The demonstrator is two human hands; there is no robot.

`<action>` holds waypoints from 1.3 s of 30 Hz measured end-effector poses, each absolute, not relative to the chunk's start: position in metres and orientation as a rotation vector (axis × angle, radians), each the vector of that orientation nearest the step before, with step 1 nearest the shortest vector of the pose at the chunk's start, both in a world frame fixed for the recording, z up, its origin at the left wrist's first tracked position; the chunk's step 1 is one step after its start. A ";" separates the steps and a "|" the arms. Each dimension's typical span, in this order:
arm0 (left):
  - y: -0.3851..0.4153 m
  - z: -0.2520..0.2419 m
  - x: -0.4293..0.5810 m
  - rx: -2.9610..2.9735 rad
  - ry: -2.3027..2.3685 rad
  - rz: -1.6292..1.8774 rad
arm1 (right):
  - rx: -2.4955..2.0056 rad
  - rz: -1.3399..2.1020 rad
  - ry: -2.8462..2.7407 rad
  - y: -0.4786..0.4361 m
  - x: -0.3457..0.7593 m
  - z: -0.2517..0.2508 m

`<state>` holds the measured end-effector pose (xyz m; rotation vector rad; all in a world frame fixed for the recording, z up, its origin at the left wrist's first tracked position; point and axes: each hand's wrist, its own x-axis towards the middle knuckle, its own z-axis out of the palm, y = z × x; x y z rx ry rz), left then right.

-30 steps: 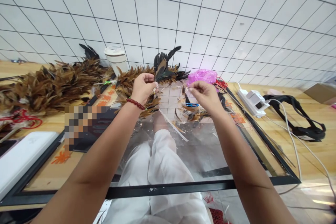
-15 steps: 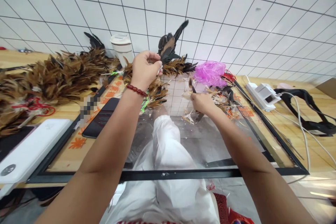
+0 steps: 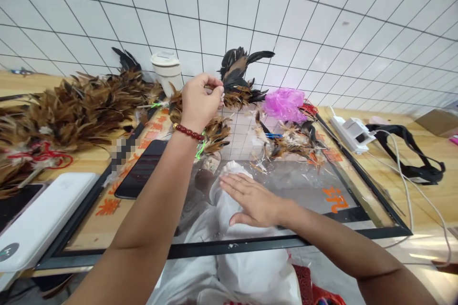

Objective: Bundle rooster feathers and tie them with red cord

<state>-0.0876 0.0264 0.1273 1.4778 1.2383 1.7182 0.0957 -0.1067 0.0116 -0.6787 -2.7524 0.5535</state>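
My left hand, with a dark red bead bracelet, pinches its thumb and fingertips together around the pale base of a bunch of black and brown feathers. The dark plumes fan up past the fingertips. My right hand is stretched flat, palm down, over the glass panel, holding nothing. Beyond it lies a pile of loose feathers, with a thin blue item on it. Brown feathers tied with green string lie beneath my left wrist.
A long heap of brown feathers fills the left side, near a white power bank. A dark phone, a lidded cup and a pink plastic bag surround the work. Right are a power strip, cables and a black strap.
My right hand has left the loose feather pile and come nearer, now flat over the glass. The feather bunch at my left hand has tilted rightward.
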 end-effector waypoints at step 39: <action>0.028 0.013 -0.020 2.141 1.632 0.869 | -1.232 0.225 -2.055 -0.014 0.178 -0.002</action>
